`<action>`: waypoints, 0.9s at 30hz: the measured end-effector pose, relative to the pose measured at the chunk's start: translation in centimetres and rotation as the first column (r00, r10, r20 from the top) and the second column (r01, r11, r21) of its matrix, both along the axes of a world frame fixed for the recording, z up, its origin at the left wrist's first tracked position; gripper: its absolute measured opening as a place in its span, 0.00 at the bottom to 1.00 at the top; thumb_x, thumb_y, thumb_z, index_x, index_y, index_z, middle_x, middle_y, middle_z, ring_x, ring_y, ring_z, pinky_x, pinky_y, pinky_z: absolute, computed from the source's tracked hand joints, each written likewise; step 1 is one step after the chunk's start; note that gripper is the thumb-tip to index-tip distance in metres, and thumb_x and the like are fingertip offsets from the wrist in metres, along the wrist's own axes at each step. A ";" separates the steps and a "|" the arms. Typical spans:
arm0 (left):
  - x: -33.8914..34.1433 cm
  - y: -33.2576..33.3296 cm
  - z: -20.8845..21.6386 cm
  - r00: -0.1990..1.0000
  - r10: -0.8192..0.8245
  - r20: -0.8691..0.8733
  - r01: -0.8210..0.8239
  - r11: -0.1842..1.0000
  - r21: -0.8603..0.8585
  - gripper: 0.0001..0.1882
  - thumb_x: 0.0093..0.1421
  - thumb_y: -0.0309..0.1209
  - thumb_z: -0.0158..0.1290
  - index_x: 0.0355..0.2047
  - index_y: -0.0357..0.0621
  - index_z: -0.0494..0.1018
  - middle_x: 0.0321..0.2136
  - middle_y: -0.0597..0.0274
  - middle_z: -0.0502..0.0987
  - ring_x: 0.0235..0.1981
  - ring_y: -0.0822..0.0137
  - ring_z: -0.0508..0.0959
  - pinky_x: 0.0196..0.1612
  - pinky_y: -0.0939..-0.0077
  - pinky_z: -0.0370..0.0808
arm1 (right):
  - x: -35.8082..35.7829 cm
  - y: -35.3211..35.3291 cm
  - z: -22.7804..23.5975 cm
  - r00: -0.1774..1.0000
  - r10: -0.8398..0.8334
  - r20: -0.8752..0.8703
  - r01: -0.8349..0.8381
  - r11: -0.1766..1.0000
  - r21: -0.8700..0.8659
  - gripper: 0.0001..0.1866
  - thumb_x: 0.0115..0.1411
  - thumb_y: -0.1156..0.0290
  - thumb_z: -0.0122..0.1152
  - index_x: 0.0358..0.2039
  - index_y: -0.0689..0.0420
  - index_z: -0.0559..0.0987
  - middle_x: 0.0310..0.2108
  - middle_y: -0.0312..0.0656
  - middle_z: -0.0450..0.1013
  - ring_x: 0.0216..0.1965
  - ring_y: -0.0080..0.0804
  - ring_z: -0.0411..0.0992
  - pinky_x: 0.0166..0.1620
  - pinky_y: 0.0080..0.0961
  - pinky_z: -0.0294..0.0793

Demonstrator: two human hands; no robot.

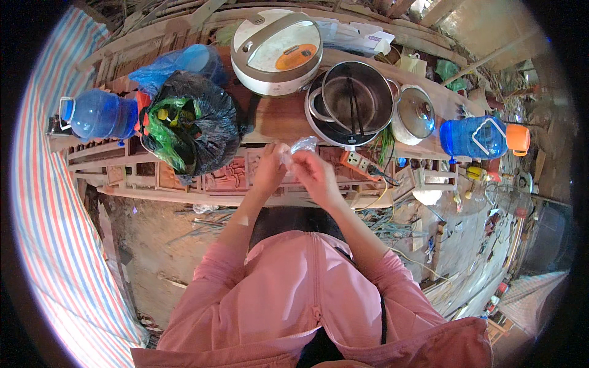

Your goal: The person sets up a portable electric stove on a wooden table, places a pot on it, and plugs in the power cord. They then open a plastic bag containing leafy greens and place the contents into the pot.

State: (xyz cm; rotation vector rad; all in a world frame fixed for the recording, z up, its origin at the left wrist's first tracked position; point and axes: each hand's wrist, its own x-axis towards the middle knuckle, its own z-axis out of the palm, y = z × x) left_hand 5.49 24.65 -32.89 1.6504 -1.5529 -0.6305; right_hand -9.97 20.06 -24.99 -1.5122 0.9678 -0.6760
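Note:
Close together at the table's near edge, my left hand and my right hand both pinch a small clear plastic bag. Its crinkled top sticks up between them; what it contains, if anything, I cannot make out. Beyond my right hand, a deep metal pot with a pair of dark chopsticks in it rests on a round electric cooker. To the left of my hands sits a black plastic bag, its mouth showing green plastic and small packages.
A white rice cooker stands at the back. Blue water jugs flank the table, an orange cup beside the right one. A lidded pot, green leafy stalks and a power strip with a cable lie at the right.

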 end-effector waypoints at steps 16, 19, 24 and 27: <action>7.1 -4.0 -0.2 0.992 -0.028 0.123 0.039 0.995 -0.092 0.27 0.49 0.13 0.50 0.51 0.34 0.58 0.42 0.40 0.70 0.46 0.41 0.70 0.52 0.56 0.67 | 5.2 -8.3 -7.6 0.868 -0.031 -0.496 -0.255 0.828 -0.499 0.12 0.55 0.66 0.58 0.37 0.59 0.72 0.34 0.50 0.73 0.34 0.51 0.74 0.35 0.46 0.73; 8.8 -4.6 -0.2 0.982 0.061 0.179 -0.052 0.997 -0.053 0.25 0.51 0.16 0.49 0.51 0.35 0.60 0.41 0.41 0.70 0.45 0.42 0.70 0.51 0.55 0.67 | 5.5 -9.0 -9.1 0.886 -0.177 -0.428 -0.055 0.877 -0.477 0.10 0.57 0.66 0.57 0.34 0.59 0.71 0.29 0.52 0.74 0.32 0.53 0.74 0.34 0.48 0.72; 8.3 -4.7 -1.0 0.927 0.174 0.333 -0.160 0.985 -0.069 0.22 0.50 0.19 0.52 0.48 0.38 0.67 0.40 0.46 0.68 0.43 0.45 0.70 0.49 0.55 0.69 | 6.4 -7.6 -11.5 0.780 -0.264 -0.567 -0.056 0.874 -0.483 0.07 0.55 0.72 0.58 0.33 0.57 0.71 0.32 0.49 0.73 0.33 0.53 0.74 0.34 0.45 0.73; 7.2 -5.1 -0.9 0.896 0.140 0.421 -0.130 0.990 -0.055 0.21 0.47 0.25 0.57 0.44 0.42 0.70 0.41 0.49 0.66 0.44 0.47 0.68 0.46 0.57 0.69 | 7.1 -7.3 -12.1 0.860 -0.206 -0.466 -0.104 0.824 -0.556 0.07 0.56 0.70 0.57 0.35 0.55 0.72 0.32 0.48 0.74 0.34 0.51 0.75 0.35 0.45 0.73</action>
